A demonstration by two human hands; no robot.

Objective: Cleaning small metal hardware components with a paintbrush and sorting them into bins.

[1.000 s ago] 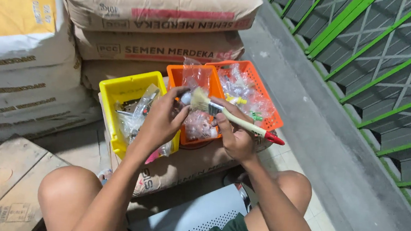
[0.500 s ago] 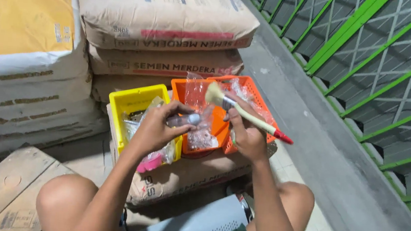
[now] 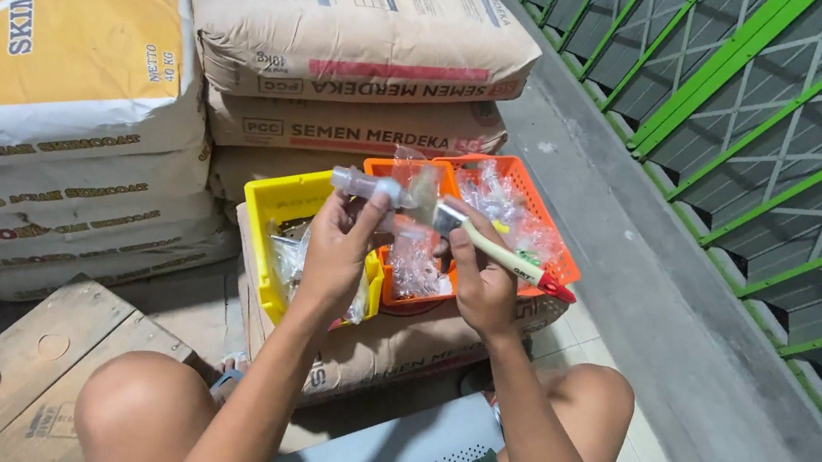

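My left hand holds a small grey plastic pipe fitting up by its lower end, above the yellow basket. A paintbrush with a cream handle and red tip is gripped in my right hand, its bristles touching the fitting. Behind the hands stand two orange baskets holding clear plastic bags of small parts. All three baskets rest on a brown paper sack in front of my knees.
Stacked cement sacks rise behind the baskets, with yellow and white sacks at the left. A wooden board lies at lower left. A concrete ledge and green metal railing run along the right.
My left hand has lifted the fitting higher and the brush head has swung down onto it. The view has shifted, showing more of the sacks above.
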